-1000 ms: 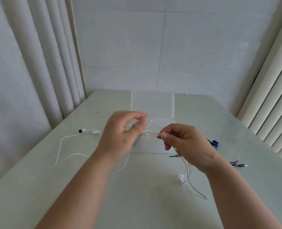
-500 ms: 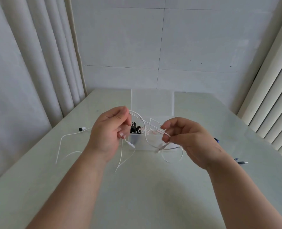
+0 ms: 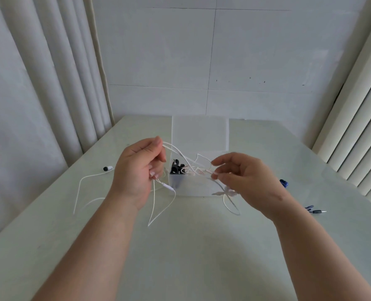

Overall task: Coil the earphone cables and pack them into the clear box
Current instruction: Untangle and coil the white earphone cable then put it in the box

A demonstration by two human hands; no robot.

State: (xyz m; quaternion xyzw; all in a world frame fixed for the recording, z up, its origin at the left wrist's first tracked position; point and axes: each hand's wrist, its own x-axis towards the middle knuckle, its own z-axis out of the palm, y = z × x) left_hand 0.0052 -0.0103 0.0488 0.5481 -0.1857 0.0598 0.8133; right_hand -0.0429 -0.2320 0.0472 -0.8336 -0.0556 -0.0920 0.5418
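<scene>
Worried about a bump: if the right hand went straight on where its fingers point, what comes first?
Beyond the white cable it pinches, likely the left hand; the clear box looks farther back, though depth is unclear.

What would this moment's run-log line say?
stage: coiling; left hand: pinches white earphone cable; right hand: pinches same cable; clear box: open

Bare forearms [image 3: 97, 246] and hands [image 3: 136, 172]
</scene>
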